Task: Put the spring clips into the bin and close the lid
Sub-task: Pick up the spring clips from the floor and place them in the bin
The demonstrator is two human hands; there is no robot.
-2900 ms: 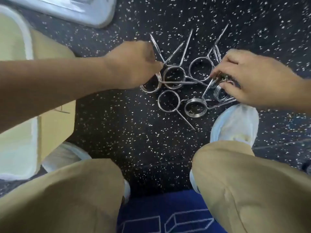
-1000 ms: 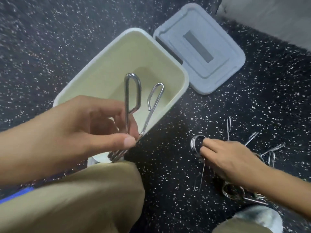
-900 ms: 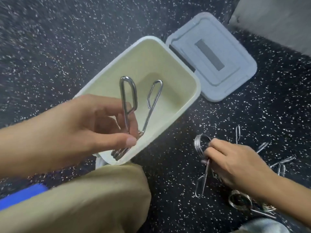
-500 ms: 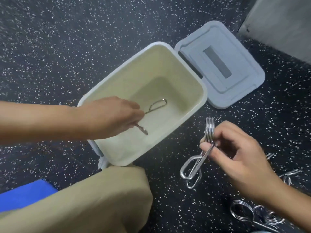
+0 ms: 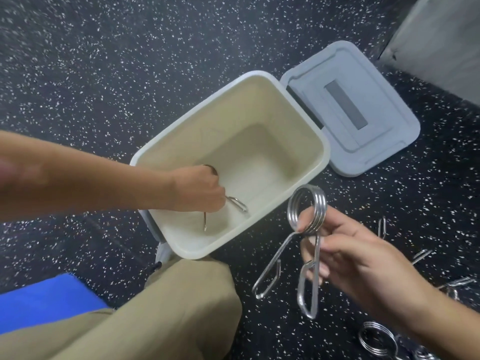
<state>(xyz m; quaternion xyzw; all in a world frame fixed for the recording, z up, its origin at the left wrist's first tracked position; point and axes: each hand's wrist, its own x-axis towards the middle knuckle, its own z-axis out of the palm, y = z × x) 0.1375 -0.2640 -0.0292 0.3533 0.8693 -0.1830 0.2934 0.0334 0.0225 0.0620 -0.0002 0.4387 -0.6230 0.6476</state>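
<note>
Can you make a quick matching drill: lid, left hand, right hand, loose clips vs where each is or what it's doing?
Things:
1. lid
2. left hand
3. right hand
4. loose clips

States:
A. holds a clip above the floor, beside the bin
B. lying on the floor, lower right
C. down inside the bin, holding a clip
D. open, flat on the floor

Pairs: 1-D, 2-C, 3-A, 4-B

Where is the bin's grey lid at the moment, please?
In the head view, the grey lid lies open and flat on the speckled floor, upper right, against the far-right edge of the cream bin.
</note>
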